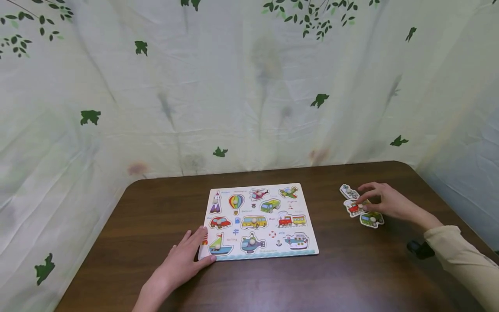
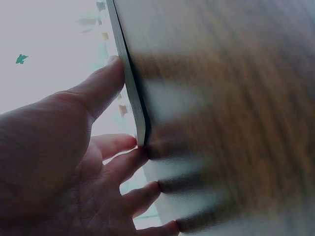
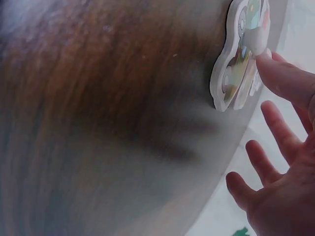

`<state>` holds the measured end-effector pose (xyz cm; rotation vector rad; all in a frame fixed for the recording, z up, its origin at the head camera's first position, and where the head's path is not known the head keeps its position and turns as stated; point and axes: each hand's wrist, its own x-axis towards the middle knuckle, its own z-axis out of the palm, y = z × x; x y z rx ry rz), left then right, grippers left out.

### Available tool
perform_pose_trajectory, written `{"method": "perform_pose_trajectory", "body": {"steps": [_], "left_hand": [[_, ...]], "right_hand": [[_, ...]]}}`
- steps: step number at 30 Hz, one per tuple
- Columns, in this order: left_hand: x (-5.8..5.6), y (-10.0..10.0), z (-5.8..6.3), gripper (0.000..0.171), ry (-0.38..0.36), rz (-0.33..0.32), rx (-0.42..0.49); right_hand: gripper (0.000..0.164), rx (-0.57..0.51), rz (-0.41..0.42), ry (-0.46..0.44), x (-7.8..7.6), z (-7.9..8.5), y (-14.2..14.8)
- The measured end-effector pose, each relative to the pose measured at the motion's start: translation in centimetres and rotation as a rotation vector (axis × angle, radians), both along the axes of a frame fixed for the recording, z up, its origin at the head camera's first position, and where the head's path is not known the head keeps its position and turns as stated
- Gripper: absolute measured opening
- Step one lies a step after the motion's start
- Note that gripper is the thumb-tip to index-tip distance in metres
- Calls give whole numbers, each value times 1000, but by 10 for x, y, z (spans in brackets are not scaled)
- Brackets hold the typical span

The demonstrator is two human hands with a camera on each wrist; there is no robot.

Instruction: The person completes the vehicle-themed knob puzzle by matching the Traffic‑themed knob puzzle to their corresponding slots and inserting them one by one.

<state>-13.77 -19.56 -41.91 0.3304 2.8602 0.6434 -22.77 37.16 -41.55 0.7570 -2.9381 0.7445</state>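
A wooden puzzle board [image 1: 273,258] with vehicle pictures lies flat on the table. Fingers of my left hand [image 1: 181,262] lie along its left edge while the thumb touches the bottom edge near the corner; in the left wrist view the left hand [image 2: 64,152] has its fingers spread and fairly straight. Away to the right, my right hand [image 1: 386,201] pinches the knob of a red train puzzle piece [image 1: 352,209] between thumb and forefinger. Touching or overlapping it are a green truck piece [image 1: 371,220] and a pale piece [image 1: 348,191]. The right wrist view shows the truck piece's white knob beside the thumb.
Brown wooden table [image 1: 156,212] under everything, its rounded far corners near the hanging cloth [image 1: 249,86] printed with leaves. Knobbed pieces such as a yellow bus [image 1: 254,222] sit in the board. A small black object [image 1: 421,250] shows below the right forearm.
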Motion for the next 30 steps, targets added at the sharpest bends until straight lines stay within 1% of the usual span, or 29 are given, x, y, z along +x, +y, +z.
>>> {"method": "perform_pose_trajectory", "body": {"steps": [10, 21, 30], "left_hand": [[0, 0, 0, 87, -9, 3, 1], [0, 2, 0, 87, -4, 3, 3], [0, 0, 0, 87, -13, 9, 1]], "right_hand": [[18, 1, -6, -28, -1, -3, -4], [17, 15, -21, 25, 2, -8, -4], [20, 11, 5, 46, 2, -6, -7]]}}
